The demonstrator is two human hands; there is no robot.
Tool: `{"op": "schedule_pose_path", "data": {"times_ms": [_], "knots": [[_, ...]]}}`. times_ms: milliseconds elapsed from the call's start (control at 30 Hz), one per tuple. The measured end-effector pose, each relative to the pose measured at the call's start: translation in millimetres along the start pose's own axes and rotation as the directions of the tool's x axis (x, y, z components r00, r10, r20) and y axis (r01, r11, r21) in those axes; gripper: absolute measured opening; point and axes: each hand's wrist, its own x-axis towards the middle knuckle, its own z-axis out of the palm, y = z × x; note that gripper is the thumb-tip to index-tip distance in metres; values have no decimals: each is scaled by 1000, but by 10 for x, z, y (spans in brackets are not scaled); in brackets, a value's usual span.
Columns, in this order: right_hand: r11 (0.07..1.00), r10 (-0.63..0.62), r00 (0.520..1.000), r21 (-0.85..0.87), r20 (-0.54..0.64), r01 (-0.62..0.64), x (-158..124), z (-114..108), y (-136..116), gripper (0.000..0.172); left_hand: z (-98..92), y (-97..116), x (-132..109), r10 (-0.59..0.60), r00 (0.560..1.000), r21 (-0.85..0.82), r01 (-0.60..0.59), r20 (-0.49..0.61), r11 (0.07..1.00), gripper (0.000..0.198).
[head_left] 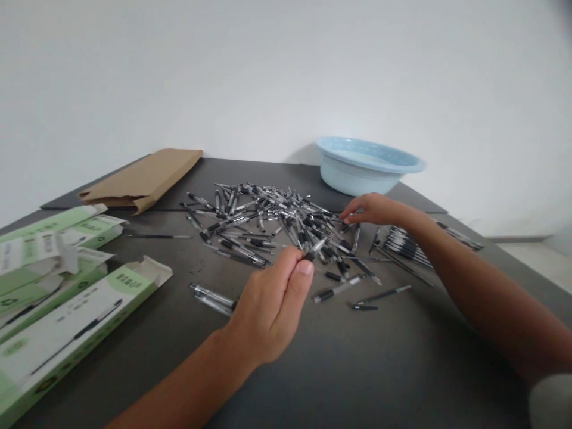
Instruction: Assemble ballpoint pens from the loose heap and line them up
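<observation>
My left hand (272, 307) is closed around a pen (315, 249), whose black grip and pale end stick out past the thumb. Most of that pen is hidden in the fist. Beyond it lies a loose pile of clear-barrelled pens with black grips (250, 223). At the pile's right edge, my right hand (373, 208) reaches in with its fingers apart and slightly bent, fingertips at the pens. I see nothing held in it. Two or so clear pens (212, 298) lie just left of my left hand. A single pen (339, 288) lies in front of the pile.
Green-and-white pen boxes (84, 328) with open flaps lie at left. Behind them is a brown paper bag (147, 176). A light blue basin (366, 167) stands at the back right. A row of pens (404, 244) lies partly behind my right forearm. Thin refills (161, 236) lie around the pile.
</observation>
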Motion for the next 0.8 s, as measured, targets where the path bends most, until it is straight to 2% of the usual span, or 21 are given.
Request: {"op": "schedule_pose_path", "data": {"times_ms": [267,467,667,800], "knots": [[989,100,992,-103,-80,-108,69,85,308,30,2,-19,-6,-19,1000,1,19,-14,1000,34],[987,107,994,-124,12,-104,46,153,434,31,-10,-22,-5,-24,1000,16,24,-9,1000,33],[990,90,992,-114,86,-80,38,102,415,30,-5,-26,3,-25,1000,27,25,3,999,33],[989,119,989,-96,85,-111,45,102,371,29,-10,-20,12,-46,999,29,46,14,999,32]]}}
